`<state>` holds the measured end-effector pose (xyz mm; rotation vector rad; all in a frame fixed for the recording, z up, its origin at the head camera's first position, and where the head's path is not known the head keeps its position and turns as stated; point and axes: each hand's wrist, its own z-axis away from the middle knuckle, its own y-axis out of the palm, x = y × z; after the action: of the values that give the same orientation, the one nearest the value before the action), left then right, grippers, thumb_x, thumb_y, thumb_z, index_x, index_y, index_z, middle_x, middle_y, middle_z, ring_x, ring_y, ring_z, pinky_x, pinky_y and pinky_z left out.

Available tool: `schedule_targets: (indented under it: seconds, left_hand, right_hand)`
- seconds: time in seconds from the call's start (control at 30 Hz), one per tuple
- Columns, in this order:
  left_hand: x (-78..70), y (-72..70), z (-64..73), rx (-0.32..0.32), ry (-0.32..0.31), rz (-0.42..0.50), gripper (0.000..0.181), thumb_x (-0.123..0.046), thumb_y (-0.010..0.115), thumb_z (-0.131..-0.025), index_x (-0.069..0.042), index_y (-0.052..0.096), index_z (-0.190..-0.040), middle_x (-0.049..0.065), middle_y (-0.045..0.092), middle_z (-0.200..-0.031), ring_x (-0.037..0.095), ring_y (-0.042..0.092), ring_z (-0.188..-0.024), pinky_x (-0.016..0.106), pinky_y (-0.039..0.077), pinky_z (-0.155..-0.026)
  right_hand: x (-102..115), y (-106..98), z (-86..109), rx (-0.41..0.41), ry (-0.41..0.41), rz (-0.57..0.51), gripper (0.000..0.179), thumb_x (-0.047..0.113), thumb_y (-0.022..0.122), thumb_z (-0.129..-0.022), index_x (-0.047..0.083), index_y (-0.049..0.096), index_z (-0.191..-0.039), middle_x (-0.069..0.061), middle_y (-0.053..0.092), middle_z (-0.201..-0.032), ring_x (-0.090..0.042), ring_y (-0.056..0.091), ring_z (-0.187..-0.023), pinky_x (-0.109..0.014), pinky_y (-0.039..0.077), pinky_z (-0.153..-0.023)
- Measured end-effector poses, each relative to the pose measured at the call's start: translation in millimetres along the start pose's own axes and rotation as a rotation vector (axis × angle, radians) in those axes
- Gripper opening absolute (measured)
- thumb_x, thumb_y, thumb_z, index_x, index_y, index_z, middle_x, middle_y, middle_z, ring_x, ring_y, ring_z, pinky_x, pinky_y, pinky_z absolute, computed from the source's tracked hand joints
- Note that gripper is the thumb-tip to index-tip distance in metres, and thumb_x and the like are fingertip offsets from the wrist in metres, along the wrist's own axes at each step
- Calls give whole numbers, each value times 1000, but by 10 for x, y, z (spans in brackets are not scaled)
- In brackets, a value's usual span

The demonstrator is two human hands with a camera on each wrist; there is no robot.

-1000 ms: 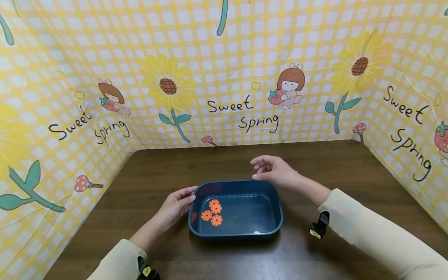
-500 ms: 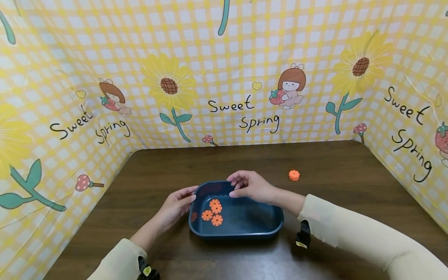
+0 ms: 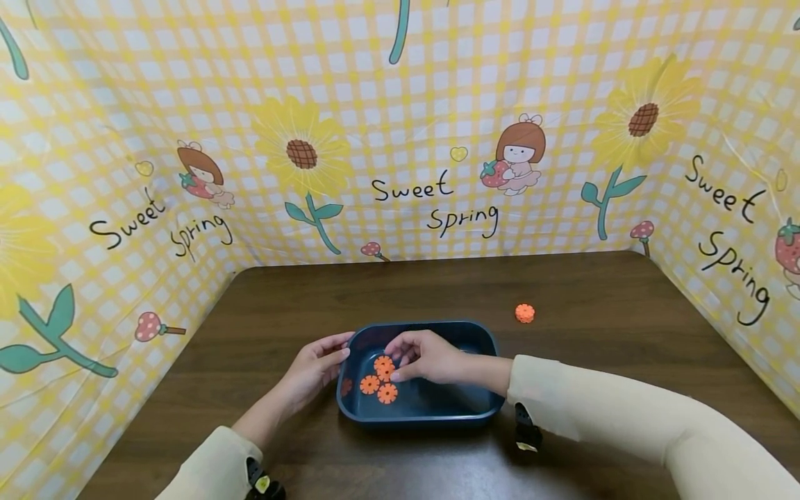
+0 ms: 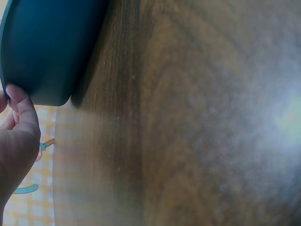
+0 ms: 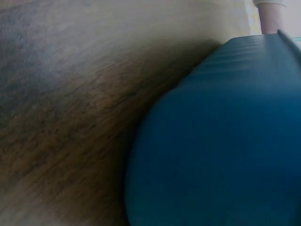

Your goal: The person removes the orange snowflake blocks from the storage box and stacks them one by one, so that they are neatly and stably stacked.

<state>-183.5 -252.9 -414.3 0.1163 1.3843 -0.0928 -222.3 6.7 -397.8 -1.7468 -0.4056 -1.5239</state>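
In the head view a dark blue rectangular tray [image 3: 419,419] stands on the wooden table. Several orange notched plastic discs [image 3: 387,394] lie in its left part, two of them overlapping. My left hand [image 3: 312,367] holds the tray by its left end, thumb at the rim, as the left wrist view also shows on the tray's wall [image 4: 47,52]. Over the tray, my right hand [image 3: 428,357] reaches in with thumb and fingers curved and apart, fingertips right at the upper discs. Nothing shows between them. The tray's side [image 5: 216,155] fills much of the right wrist view, hiding that hand.
A small pile of orange notched discs [image 3: 525,313] sits on the table [image 3: 300,298] behind the tray, to the right. Yellow checked cloth [image 3: 406,125] with printed flowers rises along the table's back and sides.
My right hand has moved left and toward me, from behind the tray's right corner to the discs inside. That uncovers the disc pile on the table. My left hand stays at the tray.
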Motion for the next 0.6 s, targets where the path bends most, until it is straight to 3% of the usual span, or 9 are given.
schedule_targets:
  seconds: [0.3, 0.6]
  left_hand:
    - [10, -24, 7, 44, 40, -9, 48, -12, 57, -99, 5, 43, -142, 19, 52, -127, 23, 56, -111, 32, 49, -92]
    - [23, -37, -2, 39, 33, -9, 46, -12, 57, -99, 3, 45, -141, 16, 54, -125, 21, 58, -108, 34, 50, -92]
  right_hand:
    - [-49, 81, -85, 87, 23, 18, 33, 0, 75, -83, -1, 65, -114, -14, 63, -105, -16, 57, -85, -25, 51, -74]
    - [-64, 131, -87, 134, 69, 68, 30, 1, 77, -81, 2, 68, -110, -9, 63, -99, -18, 57, -83, -24, 51, -73]
